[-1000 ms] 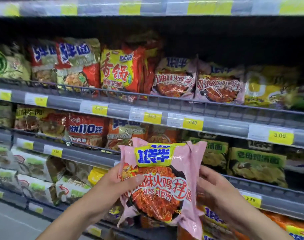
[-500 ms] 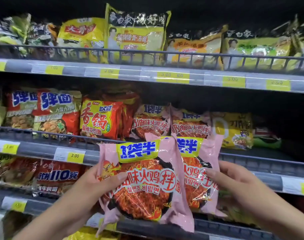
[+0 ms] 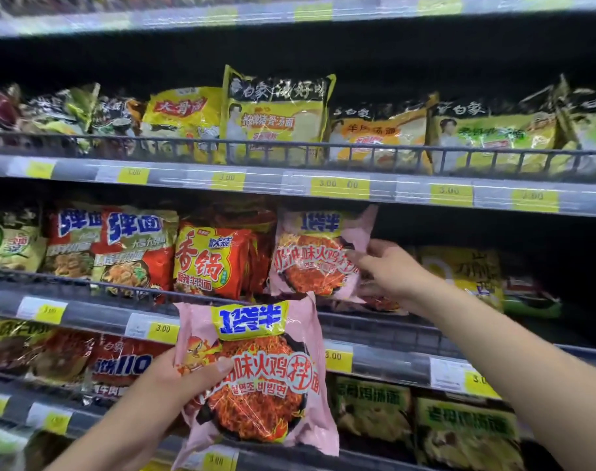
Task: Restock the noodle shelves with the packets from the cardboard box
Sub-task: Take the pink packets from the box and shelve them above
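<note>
The right hand (image 3: 384, 270) pinched one pink packet (image 3: 318, 256) into place beside the red packets (image 3: 215, 260), while the left hand (image 3: 184, 379) gripped another pink packet (image 3: 259, 379) below them, unshelved.

Pink noodle packet (image 3: 255, 379) upright below shelf; second packet (image 3: 318, 254) seemingly shelved.

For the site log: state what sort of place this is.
Most likely a supermarket noodle aisle: tiered shelves with wire rails, yellow price tags along their edges, and rows of noodle packets.
</note>
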